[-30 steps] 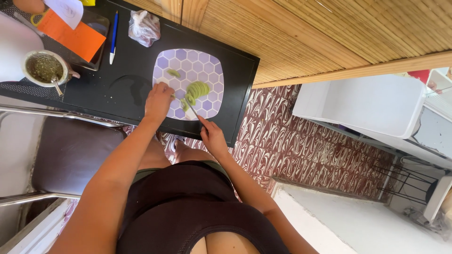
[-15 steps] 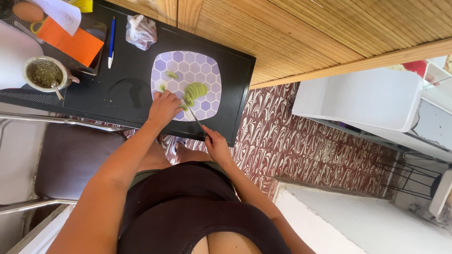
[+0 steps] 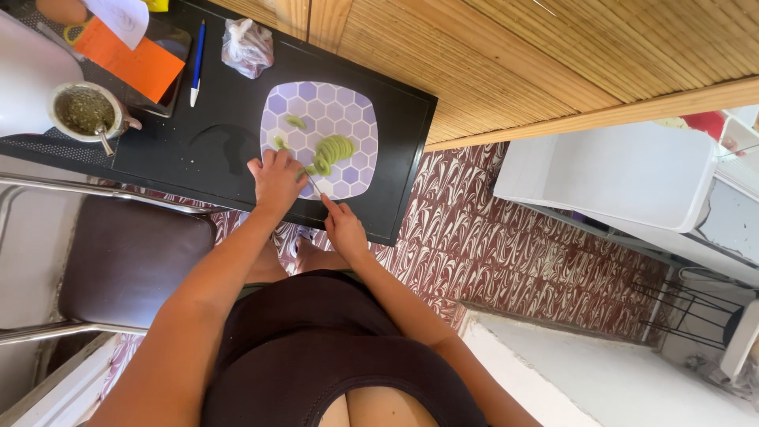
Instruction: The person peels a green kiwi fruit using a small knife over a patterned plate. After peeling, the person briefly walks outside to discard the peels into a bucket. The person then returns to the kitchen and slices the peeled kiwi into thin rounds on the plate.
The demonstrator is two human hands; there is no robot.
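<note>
Right hand [image 3: 345, 229] is gripping a knife [image 3: 315, 187] shut-fisted — green slices [image 3: 332, 150] lying just beyond, left hand [image 3: 277, 175] pressing closed on the plate [image 3: 352, 119].

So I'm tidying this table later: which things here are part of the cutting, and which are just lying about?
In use: left hand, right hand, knife, green slices, patterned plate.

Lying about: cup, blue pen, orange paper, plastic bag, chair.

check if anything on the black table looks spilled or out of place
Little stands out. A few pale specks lie scattered on the black table left of the purple hexagon-patterned plate. Green slices stay on the plate by both hands.
</note>
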